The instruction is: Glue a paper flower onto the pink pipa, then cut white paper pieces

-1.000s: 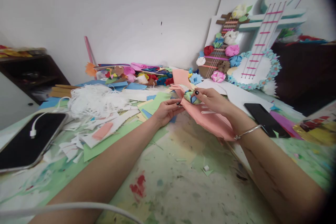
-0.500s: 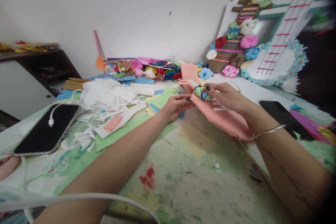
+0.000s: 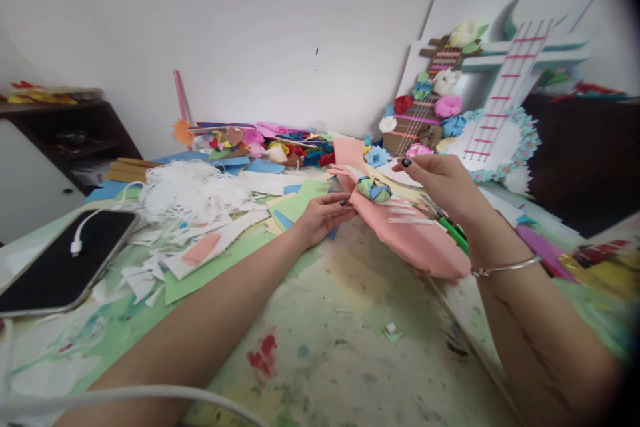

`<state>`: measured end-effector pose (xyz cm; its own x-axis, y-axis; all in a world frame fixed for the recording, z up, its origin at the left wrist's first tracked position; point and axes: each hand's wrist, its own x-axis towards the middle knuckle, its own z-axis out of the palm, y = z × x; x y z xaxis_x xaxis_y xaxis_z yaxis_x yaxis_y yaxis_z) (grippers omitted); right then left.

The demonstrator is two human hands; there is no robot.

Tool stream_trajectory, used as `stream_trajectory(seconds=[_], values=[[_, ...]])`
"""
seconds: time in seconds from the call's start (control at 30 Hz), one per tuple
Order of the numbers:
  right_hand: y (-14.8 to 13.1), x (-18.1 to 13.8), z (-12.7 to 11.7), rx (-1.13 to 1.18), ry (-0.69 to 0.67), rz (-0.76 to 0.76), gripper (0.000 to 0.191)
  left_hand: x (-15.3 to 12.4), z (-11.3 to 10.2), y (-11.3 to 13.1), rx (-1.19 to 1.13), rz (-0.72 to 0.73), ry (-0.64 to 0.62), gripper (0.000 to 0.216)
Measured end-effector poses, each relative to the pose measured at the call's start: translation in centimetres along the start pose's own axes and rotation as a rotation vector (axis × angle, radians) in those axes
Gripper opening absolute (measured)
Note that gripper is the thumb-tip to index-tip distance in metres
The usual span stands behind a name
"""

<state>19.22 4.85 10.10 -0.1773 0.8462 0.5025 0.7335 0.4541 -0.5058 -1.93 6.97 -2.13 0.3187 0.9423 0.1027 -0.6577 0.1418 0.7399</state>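
A salmon-pink paper guitar (image 3: 415, 247) with white strips across its body leans over the worktable. On its upper part sits a crumpled blue-and-green paper flower (image 3: 374, 189). My left hand (image 3: 323, 217) grips the guitar's left edge, some of its fingertips hidden behind the paper. Above and to the right of the flower, apart from it, hovers my right hand (image 3: 440, 183). Its thumb and fingers stretch toward the left, and nothing shows between them. A green-handled tool (image 3: 454, 235) lies behind the guitar, partly hidden by the right wrist.
White shredded paper (image 3: 193, 190) and coloured paper scraps (image 3: 215, 273) cover the table's left side, near a phone (image 3: 65, 260) with a white cable. Bright paper pieces (image 3: 260, 140) line the wall. Two decorated guitars, one brown (image 3: 420, 117) and one white (image 3: 480, 140), stand at the back right.
My right hand has let go of the paper flower and lifted up and to the right. The flower stays on the guitar. My view has turned slightly right, uncovering the green-handled tool.
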Motion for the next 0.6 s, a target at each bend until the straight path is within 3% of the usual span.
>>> stream_trajectory(seconds=[0.13, 0.27, 0.47, 0.6], values=[[-3.6, -2.1, -1.8, -0.321, -0.172, -0.040, 0.033, -0.5, 1.5, -0.1, -0.014, 0.033, 0.007, 0.020], [-6.5, -5.1, -0.7, -0.650, -0.207, -0.049, 0.024, -1.1, 3.4, 0.1, -0.030, 0.044, -0.021, 0.019], [-6.5, -7.3, 0.6, -0.926, -0.093, 0.056, 0.009, -1.9, 5.4, -0.6, -0.024, -0.037, -0.051, 0.021], [-5.5, -8.9, 0.6, -0.969, -0.072, 0.012, 0.009, -2.5, 6.0, -1.3, 0.033, -0.100, -0.016, 0.019]])
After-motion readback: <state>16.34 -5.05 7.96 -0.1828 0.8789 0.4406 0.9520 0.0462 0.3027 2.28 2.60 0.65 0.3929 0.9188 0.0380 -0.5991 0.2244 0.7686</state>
